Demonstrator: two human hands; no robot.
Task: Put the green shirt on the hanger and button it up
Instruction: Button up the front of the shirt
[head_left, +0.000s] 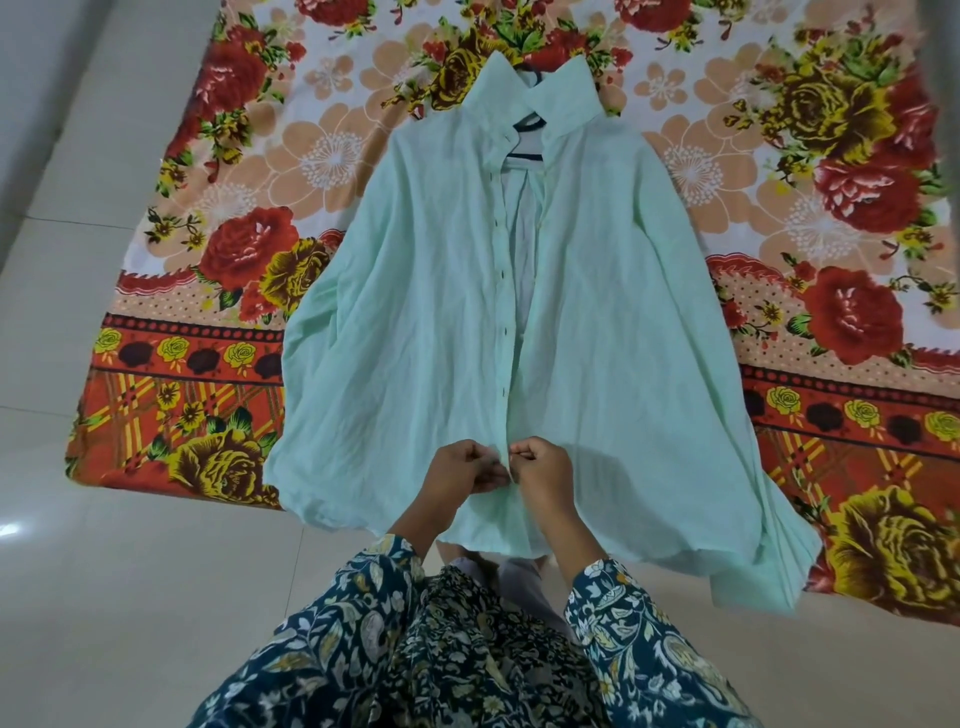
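Evidently the buttoning is at the bottom: the green shirt (415, 312) lies flat on the floral sheet (208, 208), the hanger (524, 155) inside its collar, so the front edges line up. The left hand (470, 467) and right hand (543, 473) each pinch an edge near the hem, fingers curled, seemingly on the lowest button

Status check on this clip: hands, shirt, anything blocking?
The left hand and right hand pinch green shirt placket near hem. Its hanger sits inside collar; upper front gapes open. No obstruction seen.

Hanger (525, 155) largely under the green shirt (415, 312)
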